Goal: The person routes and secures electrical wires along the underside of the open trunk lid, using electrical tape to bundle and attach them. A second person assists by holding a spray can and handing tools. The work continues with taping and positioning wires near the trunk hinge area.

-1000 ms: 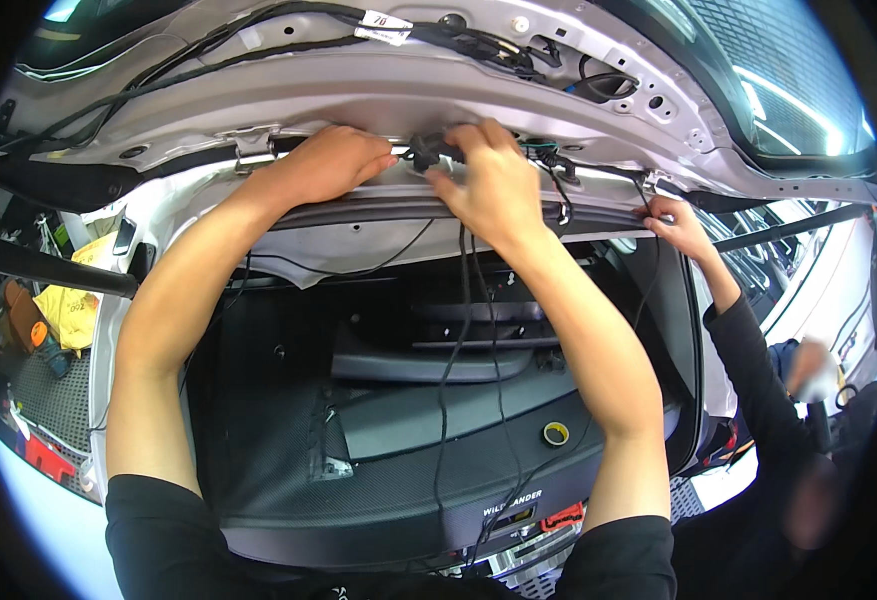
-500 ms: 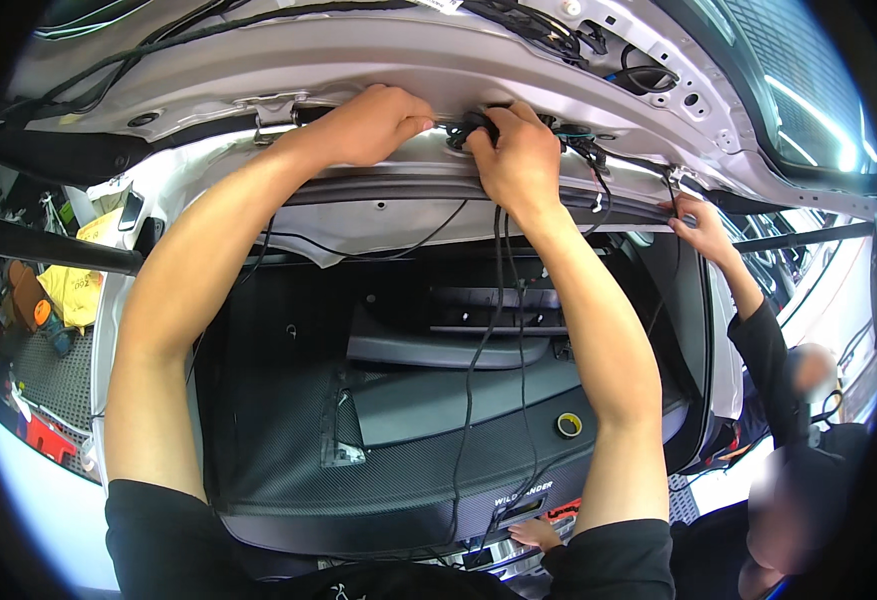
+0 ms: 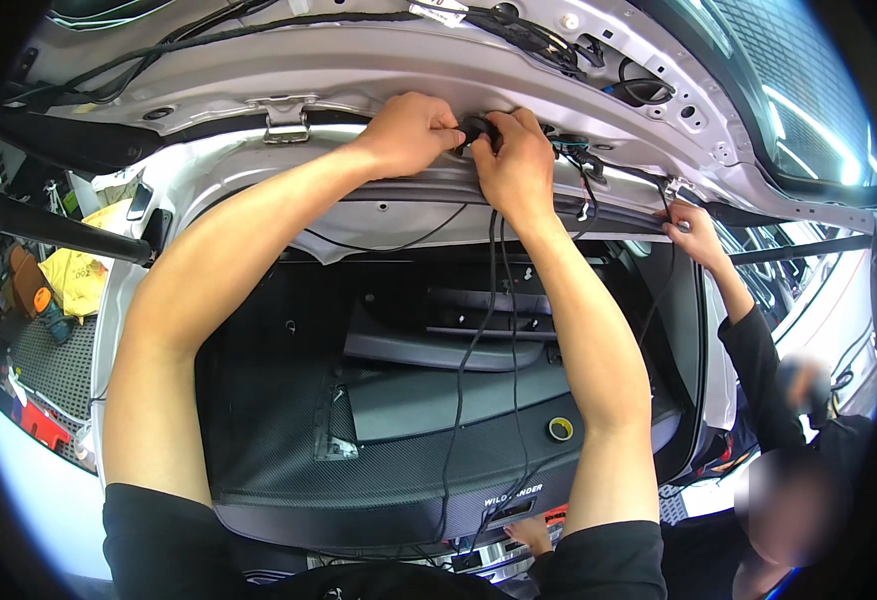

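Observation:
Up at the car's silver body edge, below the raised tailgate (image 3: pixel 358 70), both my hands work at a black rubber-like cable piece (image 3: pixel 475 128). My left hand (image 3: pixel 410 135) is closed in a pinch, its fingertips at the left side of this piece. From the right, my right hand (image 3: pixel 518 160) curls its fingers and thumb around it; part of the piece is hidden by the fingers. Two thin black cables (image 3: pixel 491 270) hang below my right hand, across the open trunk. A wiring connector bundle (image 3: pixel 583 155) lies just right of my right hand.
A co-worker's hand (image 3: pixel 693 235) grips the dark rubber seal at the right; another hand (image 3: pixel 530 535) rests by the rear sill. In the trunk (image 3: pixel 268 430) lie grey trim panels (image 3: pixel 438 400) and a yellow tape roll (image 3: pixel 559 429). Black struts (image 3: pixel 58 225) stand at both sides.
My left hand has moved right, its fingertips now at the black piece beside my right hand. My right hand stays around it. The whole view has shifted slightly.

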{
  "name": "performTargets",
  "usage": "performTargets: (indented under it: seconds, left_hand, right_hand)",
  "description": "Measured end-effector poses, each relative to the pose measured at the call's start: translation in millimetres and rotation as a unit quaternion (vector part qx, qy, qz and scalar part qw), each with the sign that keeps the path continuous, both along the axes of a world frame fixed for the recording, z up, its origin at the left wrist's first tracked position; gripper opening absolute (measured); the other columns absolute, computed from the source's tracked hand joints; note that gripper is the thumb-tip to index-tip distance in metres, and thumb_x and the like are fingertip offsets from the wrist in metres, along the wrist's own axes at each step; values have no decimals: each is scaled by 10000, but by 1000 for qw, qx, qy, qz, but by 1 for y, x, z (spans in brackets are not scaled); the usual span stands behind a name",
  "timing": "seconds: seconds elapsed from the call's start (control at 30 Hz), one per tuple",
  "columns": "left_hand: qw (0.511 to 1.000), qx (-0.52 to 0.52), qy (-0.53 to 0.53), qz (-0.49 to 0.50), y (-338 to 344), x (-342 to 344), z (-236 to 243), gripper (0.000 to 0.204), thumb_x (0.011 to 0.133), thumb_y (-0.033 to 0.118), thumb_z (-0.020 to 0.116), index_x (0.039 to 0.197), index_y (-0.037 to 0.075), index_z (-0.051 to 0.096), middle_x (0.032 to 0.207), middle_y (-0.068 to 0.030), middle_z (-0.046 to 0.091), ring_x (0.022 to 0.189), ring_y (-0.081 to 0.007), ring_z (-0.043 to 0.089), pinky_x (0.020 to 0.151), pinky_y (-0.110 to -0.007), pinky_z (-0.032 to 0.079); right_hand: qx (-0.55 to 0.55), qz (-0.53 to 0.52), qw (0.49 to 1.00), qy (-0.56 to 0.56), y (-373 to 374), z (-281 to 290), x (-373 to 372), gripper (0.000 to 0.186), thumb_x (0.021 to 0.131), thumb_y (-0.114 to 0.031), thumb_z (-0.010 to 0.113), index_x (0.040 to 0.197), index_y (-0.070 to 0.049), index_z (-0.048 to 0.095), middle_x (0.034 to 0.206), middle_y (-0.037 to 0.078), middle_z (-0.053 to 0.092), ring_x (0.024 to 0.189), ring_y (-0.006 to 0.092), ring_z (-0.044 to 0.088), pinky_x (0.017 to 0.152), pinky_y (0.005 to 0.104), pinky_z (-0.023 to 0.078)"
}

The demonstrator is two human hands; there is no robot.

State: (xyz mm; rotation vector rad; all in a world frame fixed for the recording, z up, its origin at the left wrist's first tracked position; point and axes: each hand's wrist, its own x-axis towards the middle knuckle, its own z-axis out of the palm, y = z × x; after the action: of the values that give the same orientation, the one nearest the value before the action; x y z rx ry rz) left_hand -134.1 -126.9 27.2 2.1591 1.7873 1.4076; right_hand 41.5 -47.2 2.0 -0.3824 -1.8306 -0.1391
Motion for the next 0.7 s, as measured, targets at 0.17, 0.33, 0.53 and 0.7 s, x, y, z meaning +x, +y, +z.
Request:
performTargets:
  seconds: [0.17,0.33,0.53,0.7]
  left_hand:
    - [999,-11,-24,-46,3,-16,-4,237,1016,202,747,1059,-31,761,935,-64,774,865,-111,643,825,-318,520]
    - [998,-44,-15,-43,-2,-20,1,308,968,251,787,1121,-16,780,1008,-133,795,916,-194,701,867,-360,534]
    - [982,-74,-138,-106,6,-22,1,222,979,235,750,941,16,743,802,-26,666,710,-130,562,642,-308,452]
    - [906,-201,-325,-181,5,-9,13,249,970,205,676,753,114,596,660,51,389,563,-69,289,484,-286,206]
  right_hand:
    - [6,6,1000,-1,-3,-1,2,286,868,-77,727,1135,26,737,1062,173,671,828,356,699,773,446,563]
    - [-1,-16,1000,-9,-10,0,3,281,856,-65,725,1125,14,713,1093,182,666,844,377,694,781,457,566]
    - [-22,-17,1000,-11,-6,-3,2,323,815,-71,776,1098,7,641,1071,202,653,854,398,682,761,463,560]
    - [-23,-40,999,-17,-13,-2,5,450,772,-129,874,1085,13,585,1013,207,673,858,420,687,768,491,559]
